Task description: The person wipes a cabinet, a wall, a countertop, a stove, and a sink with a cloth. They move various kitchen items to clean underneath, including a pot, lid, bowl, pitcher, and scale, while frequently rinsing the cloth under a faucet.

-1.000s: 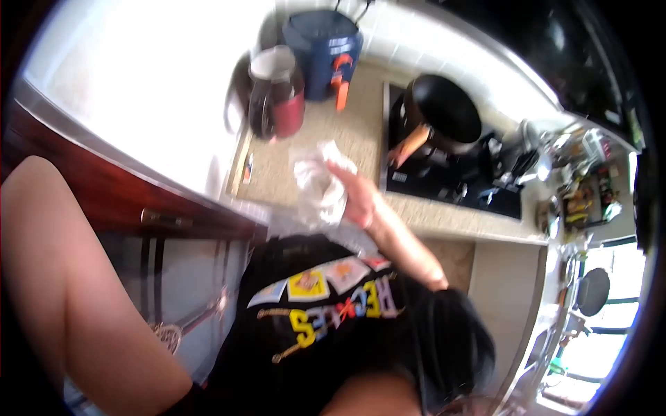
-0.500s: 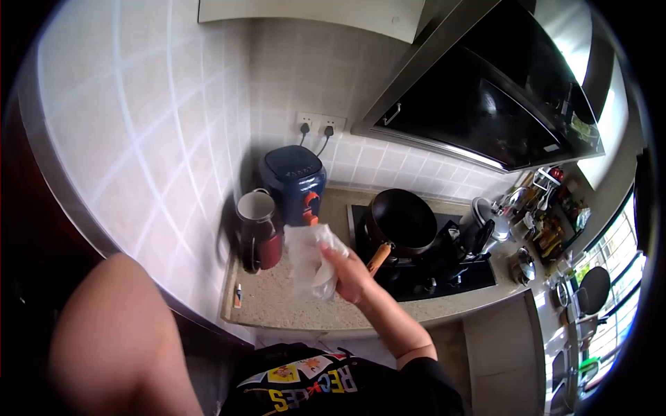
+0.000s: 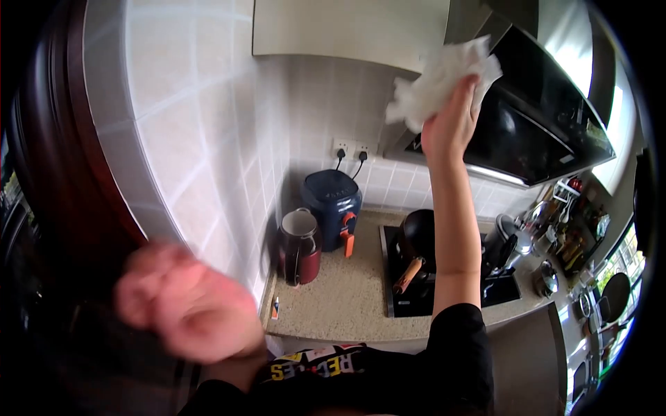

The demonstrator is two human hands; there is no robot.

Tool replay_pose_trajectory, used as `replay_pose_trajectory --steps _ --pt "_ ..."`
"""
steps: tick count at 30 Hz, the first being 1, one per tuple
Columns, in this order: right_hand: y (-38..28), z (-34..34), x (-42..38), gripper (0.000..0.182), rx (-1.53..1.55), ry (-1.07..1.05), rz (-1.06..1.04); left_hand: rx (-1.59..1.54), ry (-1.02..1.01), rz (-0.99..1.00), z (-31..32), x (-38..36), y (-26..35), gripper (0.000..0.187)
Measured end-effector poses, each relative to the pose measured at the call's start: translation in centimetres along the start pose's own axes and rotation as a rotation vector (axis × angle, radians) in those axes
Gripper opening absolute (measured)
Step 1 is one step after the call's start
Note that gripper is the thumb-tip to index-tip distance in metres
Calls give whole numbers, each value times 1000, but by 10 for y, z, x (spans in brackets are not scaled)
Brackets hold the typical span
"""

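Note:
A crumpled white paper towel (image 3: 444, 83) is in my right hand (image 3: 451, 125), which is raised high with the arm stretched out. The towel overlaps the edge of the black range hood (image 3: 527, 125) and the corner of the pale wall cabinet (image 3: 347, 31). Low on the left, my left hand (image 3: 184, 301) is close to the camera and smeared by motion, so its fingers do not show clearly. Behind it are the tiled wall and dark wood.
A dark blue air fryer (image 3: 331, 201) and a dark red jug (image 3: 301, 263) stand on the counter (image 3: 347, 305), near a small tube (image 3: 275, 308). My right arm partly hides the wok (image 3: 416, 239) on the stove (image 3: 402, 305). Pots and utensils line the right side.
My right hand has lifted the paper towel from above the counter up to the range hood. My left hand has come into view at lower left, and the view has shifted.

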State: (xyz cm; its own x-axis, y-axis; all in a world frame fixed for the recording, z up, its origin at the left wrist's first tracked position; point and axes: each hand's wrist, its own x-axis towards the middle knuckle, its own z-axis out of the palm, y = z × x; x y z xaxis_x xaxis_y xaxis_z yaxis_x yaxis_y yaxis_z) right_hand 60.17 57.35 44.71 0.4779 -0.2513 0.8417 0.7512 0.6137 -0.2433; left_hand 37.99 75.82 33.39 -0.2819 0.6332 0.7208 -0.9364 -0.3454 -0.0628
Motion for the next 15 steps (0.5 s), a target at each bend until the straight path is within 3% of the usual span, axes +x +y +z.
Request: replay_pose_trajectory --steps 1,2,4,6,7,8,9,10,11,12,13,14,15 --pt "11 5 26 47 -120 1 -170 101 -148 -57 5 -10 -8 26" --pt "22 5 54 44 -428 -75 -365 145 -284 -111 1 -18 -18 38" --pt "46 29 100 47 -901 -79 -1228 42 -508 -199 -22 -40 -32 48" --pt "69 42 111 53 -1257 -162 -938 18 -535 -252 -35 -62 -37 61" --pt "100 39 122 53 -1548 -107 -918 74 -562 -271 -45 -74 -42 61" --pt "107 47 118 53 -1536 -117 -925 132 -595 -296 -57 -85 -45 62" --pt "115 53 110 53 -1681 -258 -911 135 -584 -290 -67 -93 -47 62" --pt "120 60 105 54 -1825 -400 -898 218 -641 -404 -76 -100 -50 61" --pt "123 62 101 54 -1822 -396 -911 300 -702 -519 -85 -107 -56 61" --pt "125 63 96 51 -1706 -739 -1003 294 -700 -511 -95 -116 -62 61" --pt "128 64 98 49 -1557 -1078 -1075 297 -666 -706 -106 -124 -67 61" --pt "128 63 116 49 -1560 -1077 -1082 297 -629 -901 -113 -132 -70 60" --pt "124 62 150 45 -1480 -1098 -1111 352 -582 -949 -115 -137 -72 54"
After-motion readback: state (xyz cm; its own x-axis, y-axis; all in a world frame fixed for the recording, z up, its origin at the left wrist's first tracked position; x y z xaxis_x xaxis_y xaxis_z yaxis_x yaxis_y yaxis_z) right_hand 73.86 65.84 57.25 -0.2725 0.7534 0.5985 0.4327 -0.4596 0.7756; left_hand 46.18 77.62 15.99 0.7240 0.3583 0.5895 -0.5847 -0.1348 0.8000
